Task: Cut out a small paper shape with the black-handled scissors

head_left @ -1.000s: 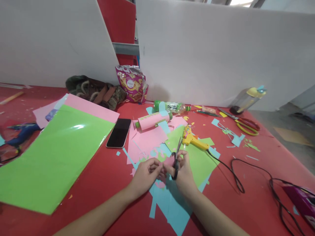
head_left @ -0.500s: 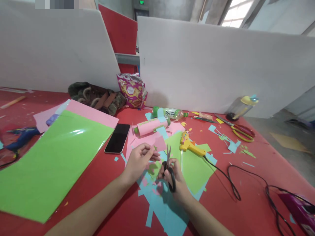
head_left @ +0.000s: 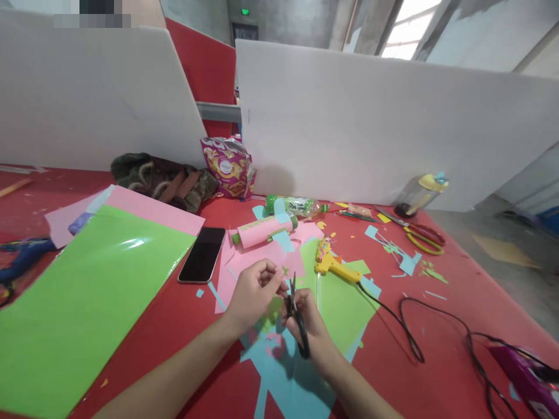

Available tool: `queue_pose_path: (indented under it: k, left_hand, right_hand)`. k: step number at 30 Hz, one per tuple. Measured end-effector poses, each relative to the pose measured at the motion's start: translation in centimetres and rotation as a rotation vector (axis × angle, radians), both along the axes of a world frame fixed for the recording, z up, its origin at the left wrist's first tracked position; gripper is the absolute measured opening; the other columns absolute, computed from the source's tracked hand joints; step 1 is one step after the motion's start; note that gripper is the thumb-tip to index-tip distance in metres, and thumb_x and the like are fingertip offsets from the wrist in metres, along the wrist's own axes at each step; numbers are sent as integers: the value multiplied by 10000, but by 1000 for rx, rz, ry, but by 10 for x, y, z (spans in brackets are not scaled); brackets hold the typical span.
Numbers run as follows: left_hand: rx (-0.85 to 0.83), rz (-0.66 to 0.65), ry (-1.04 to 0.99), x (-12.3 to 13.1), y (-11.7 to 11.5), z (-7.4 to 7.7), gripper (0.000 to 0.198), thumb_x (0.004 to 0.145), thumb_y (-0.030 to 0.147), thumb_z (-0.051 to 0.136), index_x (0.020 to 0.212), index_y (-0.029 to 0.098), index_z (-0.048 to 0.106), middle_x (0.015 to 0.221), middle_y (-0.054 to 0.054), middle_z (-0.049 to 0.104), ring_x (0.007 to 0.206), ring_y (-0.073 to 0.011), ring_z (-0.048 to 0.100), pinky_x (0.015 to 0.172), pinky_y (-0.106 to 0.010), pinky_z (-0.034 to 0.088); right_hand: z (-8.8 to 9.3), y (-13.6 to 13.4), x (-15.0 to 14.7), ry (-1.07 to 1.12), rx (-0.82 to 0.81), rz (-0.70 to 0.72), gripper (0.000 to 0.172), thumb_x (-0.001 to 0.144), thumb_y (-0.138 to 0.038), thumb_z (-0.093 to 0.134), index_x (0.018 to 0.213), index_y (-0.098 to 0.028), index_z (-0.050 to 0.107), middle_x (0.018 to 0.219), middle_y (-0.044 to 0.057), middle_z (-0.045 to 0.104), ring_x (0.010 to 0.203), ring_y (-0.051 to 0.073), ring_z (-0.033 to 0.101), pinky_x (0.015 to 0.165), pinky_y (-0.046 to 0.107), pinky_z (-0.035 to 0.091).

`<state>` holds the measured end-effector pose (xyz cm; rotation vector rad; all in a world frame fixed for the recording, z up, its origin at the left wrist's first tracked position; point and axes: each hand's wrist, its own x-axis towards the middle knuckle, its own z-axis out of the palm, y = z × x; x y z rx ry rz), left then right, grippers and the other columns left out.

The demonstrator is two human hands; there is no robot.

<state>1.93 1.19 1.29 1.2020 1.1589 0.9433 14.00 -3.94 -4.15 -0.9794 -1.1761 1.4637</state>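
My right hand [head_left: 308,323] grips black-handled scissors [head_left: 296,314], blades pointing up and away from me. My left hand [head_left: 255,291] is closed in a pinch right beside the blades; what it pinches is too small to make out, perhaps a bit of pink paper. Both hands hover over a litter of blue, green and pink paper offcuts [head_left: 283,366] on the red table [head_left: 183,326]. A yellow glue gun [head_left: 334,263] lies just beyond my right hand.
A large green sheet [head_left: 82,297] over pink sheets lies at left, a black phone [head_left: 201,254] beside it. A pink-wrapped bottle [head_left: 262,230], a green bottle [head_left: 294,205], a snack bag [head_left: 227,167], yellow-handled scissors [head_left: 419,235], black cable [head_left: 414,326]. White boards stand behind.
Both hands have drawn closer together and a little nearer the glue gun. The pink scrap seen between them a second ago no longer shows. The view has tilted upward.
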Motion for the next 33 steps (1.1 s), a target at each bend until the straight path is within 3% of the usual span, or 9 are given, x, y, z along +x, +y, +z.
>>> queue_pose_path:
  k: [18, 33]
  left_hand:
    - [-80, 1, -61, 8, -8, -6, 223, 755, 311, 491, 606, 161, 419, 529, 37, 538, 512, -84, 532, 525, -194, 442]
    - [-79, -5, -103, 7, -6, -9, 226, 746, 302, 501, 590, 163, 416, 513, 42, 525, 488, -84, 510, 509, -197, 409]
  right_hand:
    - [6, -1, -4, -15, -54, -60, 359, 695, -524, 532, 769, -229, 342, 677, -44, 357, 556, 102, 378, 512, 246, 362]
    - [5, -2, -6, -33, -113, -130, 328, 654, -411, 606, 712, -226, 341, 609, -64, 368, 508, 94, 362, 495, 227, 324]
